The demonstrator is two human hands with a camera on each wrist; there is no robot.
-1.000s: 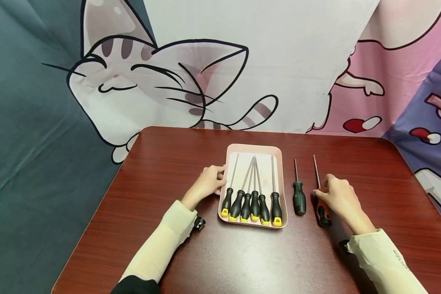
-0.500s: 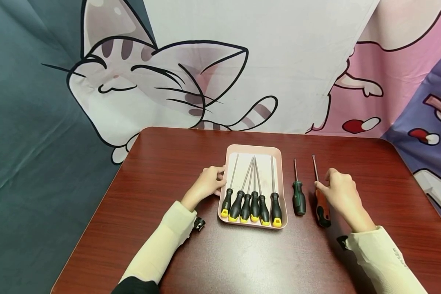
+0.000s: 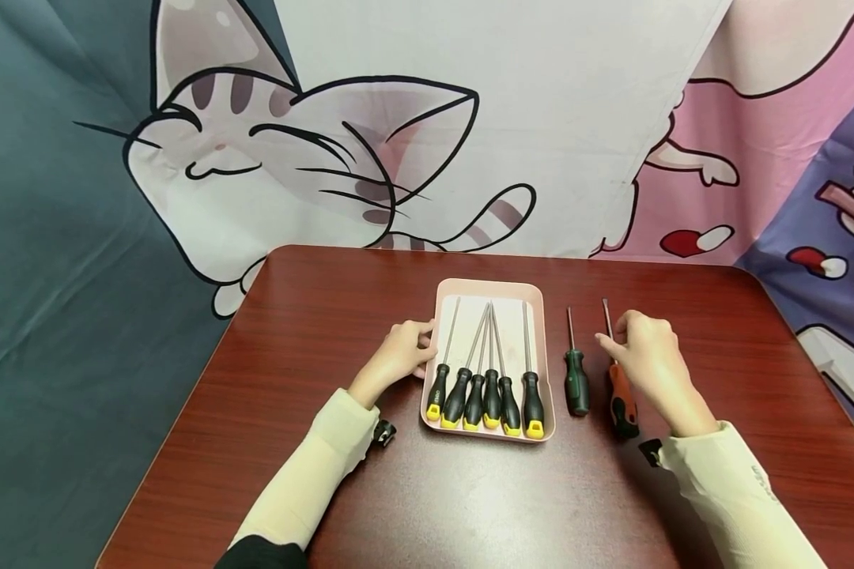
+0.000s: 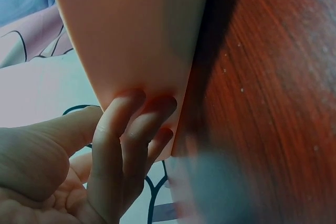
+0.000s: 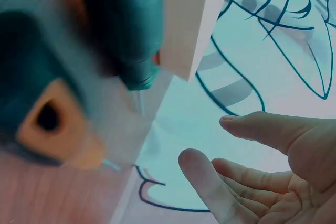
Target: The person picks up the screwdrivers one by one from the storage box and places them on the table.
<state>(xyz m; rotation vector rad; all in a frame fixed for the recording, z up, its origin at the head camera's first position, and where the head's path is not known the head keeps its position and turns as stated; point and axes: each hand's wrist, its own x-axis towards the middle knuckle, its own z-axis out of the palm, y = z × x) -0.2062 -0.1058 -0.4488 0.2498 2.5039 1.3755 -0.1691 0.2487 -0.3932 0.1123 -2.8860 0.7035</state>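
My left hand (image 3: 397,352) holds the left side of a pale pink tray (image 3: 549,395). In the left wrist view its fingers (image 4: 109,135) press the tray's outer wall (image 4: 131,35), with the thumb up near the rim. Several black-and-yellow screwdrivers (image 3: 492,399) lie inside, shafts pointing away. My right hand (image 3: 652,359) hovers over an orange-and-black screwdriver (image 3: 622,395), thumb and fingers apart, holding nothing. Between that screwdriver and the tray lies a dark green screwdriver (image 3: 576,383). Both loose screwdrivers appear blurred and close in the right wrist view, beside the open hand (image 5: 262,171).
A reddish-brown wooden table (image 3: 327,292) carries everything. Behind it hangs a cartoon cat cloth (image 3: 256,158), with a blue-green cloth (image 3: 57,316) at the left. Black wrist devices (image 3: 384,432) show at both cuffs.
My right hand has let go of the orange-and-black screwdriver and risen up and away from its handle, thumb and fingers parting. My left hand and the tray stay in place.
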